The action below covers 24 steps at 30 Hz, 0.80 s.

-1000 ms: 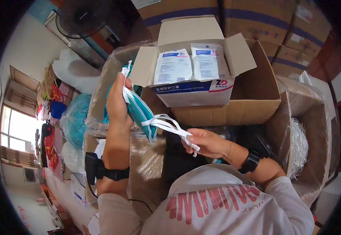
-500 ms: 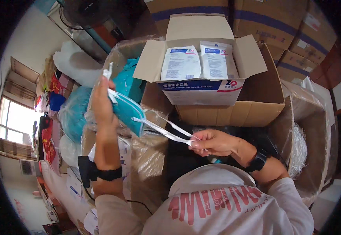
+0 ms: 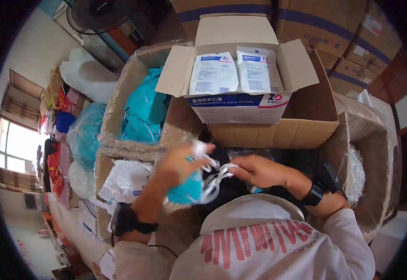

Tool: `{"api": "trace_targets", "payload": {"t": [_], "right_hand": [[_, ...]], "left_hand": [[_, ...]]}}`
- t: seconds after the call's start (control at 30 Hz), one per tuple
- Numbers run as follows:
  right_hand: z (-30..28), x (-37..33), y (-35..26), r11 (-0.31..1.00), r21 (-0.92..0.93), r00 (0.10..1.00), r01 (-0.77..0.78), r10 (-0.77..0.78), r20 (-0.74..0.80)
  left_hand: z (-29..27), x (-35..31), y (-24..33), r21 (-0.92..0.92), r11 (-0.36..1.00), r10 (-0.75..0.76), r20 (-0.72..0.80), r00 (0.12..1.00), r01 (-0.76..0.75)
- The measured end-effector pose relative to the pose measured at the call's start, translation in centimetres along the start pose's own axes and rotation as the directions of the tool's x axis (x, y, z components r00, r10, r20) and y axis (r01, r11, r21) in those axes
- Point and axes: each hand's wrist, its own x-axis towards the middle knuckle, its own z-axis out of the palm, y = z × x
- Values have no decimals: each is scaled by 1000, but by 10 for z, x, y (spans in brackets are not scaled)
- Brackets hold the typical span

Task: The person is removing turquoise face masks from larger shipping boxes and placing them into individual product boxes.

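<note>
A teal face mask (image 3: pixel 188 188) hangs below my left hand (image 3: pixel 179 161), which is blurred by motion but closed on it, with white strap near the fingertips. White elastic straps (image 3: pixel 218 178) loop from the mask across to my right hand (image 3: pixel 258 171). There the thumb and fingers pinch the strap ends. Both hands are in front of my chest, a short way apart. Behind the left hand, a cardboard box (image 3: pixel 104 184) holds white printed packets (image 3: pixel 127 179). More teal masks (image 3: pixel 143 109) lie heaped in a plastic-lined carton beyond it.
An open white box (image 3: pixel 236 109) with upright white packets (image 3: pixel 214 73) stands on a brown carton (image 3: pixel 278 135) ahead. To the right, a carton (image 3: pixel 376 182) contains a bundle of white strands (image 3: pixel 355 177). Stacked cartons (image 3: pixel 320 28) rise behind. Plastic bags (image 3: pixel 89 135) sit at left.
My left hand has come down and right with the mask, nearer my right hand. The straps, stretched before, now hang in slack loops. The right hand has hardly moved.
</note>
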Motion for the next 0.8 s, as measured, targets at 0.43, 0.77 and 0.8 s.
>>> {"api": "trace_targets", "payload": {"t": [0.43, 0.77, 0.8], "right_hand": [[37, -28, 3, 999, -41, 979, -23, 15, -205], [38, -42, 7, 947, -284, 942, -153, 226, 249], [35, -46, 9, 957, -268, 914, -110, 203, 350]], "left_hand": [[69, -32, 2, -770, 570, -198, 213, 957, 289], [85, -38, -10, 356, 901, 132, 317, 939, -247], [89, -41, -12, 306, 918, 106, 428, 898, -254]]}}
